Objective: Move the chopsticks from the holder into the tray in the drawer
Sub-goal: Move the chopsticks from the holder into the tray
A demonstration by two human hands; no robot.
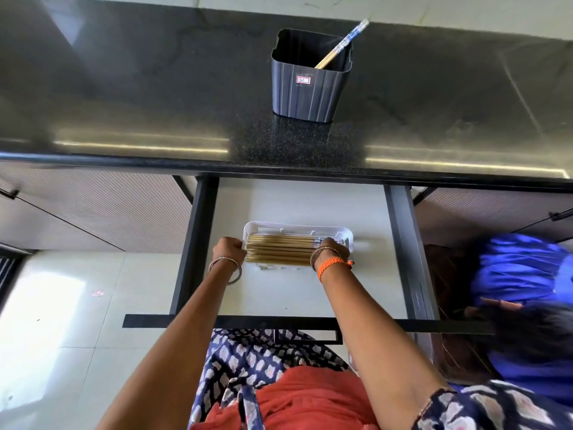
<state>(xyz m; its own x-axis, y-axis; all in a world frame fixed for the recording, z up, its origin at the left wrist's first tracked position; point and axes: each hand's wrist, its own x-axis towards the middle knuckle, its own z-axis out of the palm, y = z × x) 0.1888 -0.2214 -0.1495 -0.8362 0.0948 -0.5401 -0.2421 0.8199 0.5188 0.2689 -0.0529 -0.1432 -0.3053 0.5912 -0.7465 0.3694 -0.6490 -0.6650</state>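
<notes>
Seemingly to square up the row, the left hand (228,248) curls against the left end of the white tray (346,234) in the drawer (310,206) while the right hand (331,248) presses the roughly eight chopsticks (279,251) inside, whereas one chopstick (341,45) leans in the single black holder (310,88).

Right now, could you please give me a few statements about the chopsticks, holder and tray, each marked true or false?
1. The holder stands on the dark countertop. True.
2. The holder is empty. False: chopsticks remain leaning in it.
3. A bundle of chopsticks lies flat in the white tray. True.
4. The tray sits on the countertop. False: it is inside the open drawer.
5. The left hand and right hand are at the bundle's two ends. True.
</notes>
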